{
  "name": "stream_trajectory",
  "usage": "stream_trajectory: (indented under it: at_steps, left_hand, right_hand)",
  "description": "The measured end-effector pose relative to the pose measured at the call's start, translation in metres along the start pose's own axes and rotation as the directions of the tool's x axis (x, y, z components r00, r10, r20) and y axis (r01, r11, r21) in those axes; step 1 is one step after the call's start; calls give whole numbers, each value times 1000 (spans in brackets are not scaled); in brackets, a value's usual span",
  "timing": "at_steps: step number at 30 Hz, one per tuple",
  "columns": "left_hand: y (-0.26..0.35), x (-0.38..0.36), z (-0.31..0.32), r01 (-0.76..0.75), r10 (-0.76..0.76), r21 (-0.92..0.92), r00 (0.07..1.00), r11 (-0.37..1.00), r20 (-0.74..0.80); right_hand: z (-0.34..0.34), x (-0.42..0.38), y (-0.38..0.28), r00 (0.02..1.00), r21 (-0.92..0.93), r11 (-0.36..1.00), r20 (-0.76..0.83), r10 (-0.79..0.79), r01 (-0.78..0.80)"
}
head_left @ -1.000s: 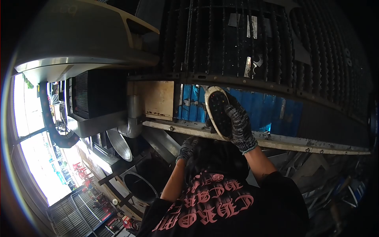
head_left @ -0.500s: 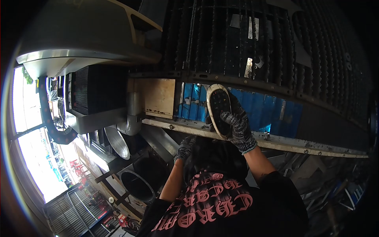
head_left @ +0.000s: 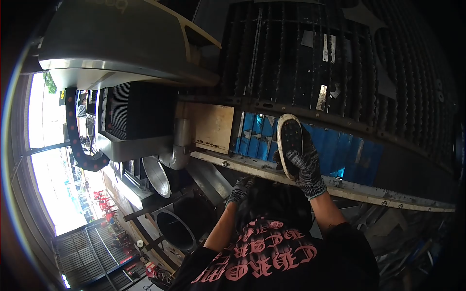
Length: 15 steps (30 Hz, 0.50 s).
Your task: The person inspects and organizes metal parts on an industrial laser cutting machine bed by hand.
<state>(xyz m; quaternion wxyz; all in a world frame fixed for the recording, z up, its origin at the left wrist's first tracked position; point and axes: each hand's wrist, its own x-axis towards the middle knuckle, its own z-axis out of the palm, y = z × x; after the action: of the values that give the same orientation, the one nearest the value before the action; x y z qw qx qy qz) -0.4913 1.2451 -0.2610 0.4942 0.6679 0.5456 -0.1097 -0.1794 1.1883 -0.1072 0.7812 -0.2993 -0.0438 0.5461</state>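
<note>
My right hand [head_left: 308,170], in a grey knitted glove, grips an oval remote control [head_left: 291,137] with a pale rim and a dark face dotted with small coloured buttons. The thumb lies across its lower face, and a few fingertips show at the far side. It is held upright over the edge of a pale metal rail [head_left: 262,170]. My left hand [head_left: 238,190], gloved too, is just below that rail beside dark clothing [head_left: 276,201]. Shadow hides its fingers, and nothing can be made out in it.
A dark bed of toothed slats [head_left: 291,63] spreads ahead, with small metal offcuts [head_left: 329,48] among them. A large machine head [head_left: 121,43] overhangs at left, above a black bellows [head_left: 141,109]. Blue corrugated panels [head_left: 315,145] show behind the rail. Round duct openings [head_left: 177,230] stand lower left.
The whole view has shifted, so the scene sits slightly farther right and lower. My right hand still holds the remote control in much the same pose; the left stays below the rail.
</note>
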Motion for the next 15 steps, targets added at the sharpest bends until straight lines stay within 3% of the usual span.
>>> stream_trajectory:
  at_steps: [5, 12, 15]
  left_hand:
    - [-4, 4, -3, 53, -53, 0, 999, 999, 6]
    - [15, 3, -3, -8, 7, 89, 1000, 996, 6]
    - [6, 12, 2, 36, -37, 9, 999, 999, 39]
  right_hand:
    - [-6, 3, 6, 998, -122, 992, -47, -34, 28]
    - [-15, 3, 4, 1000, -54, 998, -13, -26, 25]
    - [-18, 4, 0, 999, 7, 999, 35, 37, -37]
